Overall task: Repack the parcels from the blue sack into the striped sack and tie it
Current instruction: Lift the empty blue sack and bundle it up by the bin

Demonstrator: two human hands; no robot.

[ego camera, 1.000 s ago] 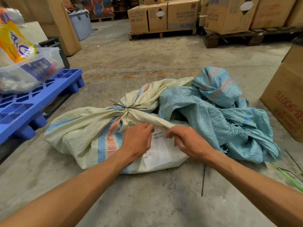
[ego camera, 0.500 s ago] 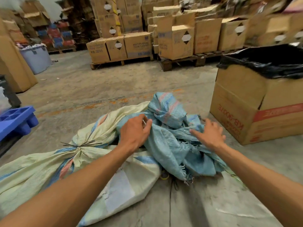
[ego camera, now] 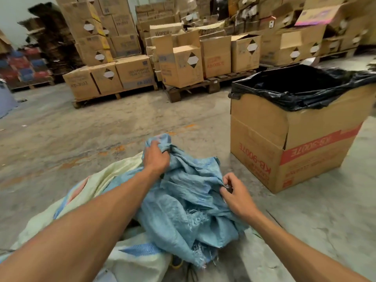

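The crumpled blue sack lies limp on the concrete floor in front of me, its frayed edge hanging near the bottom. My left hand grips a bunch of its cloth at the far top end. My right hand pinches a fold on its right side. The cream striped sack lies full under my left arm, with blue and pink stripes showing; its tied neck is out of view. No parcels are visible.
A large cardboard box lined with a black bin bag stands close on the right. Stacked cartons on wooden pallets fill the back. Open concrete floor stretches to the left and ahead.
Both hands left the striped sack's label and reached to the blue sack, then closed on it. My view swung up and right, bringing the lined box into sight.
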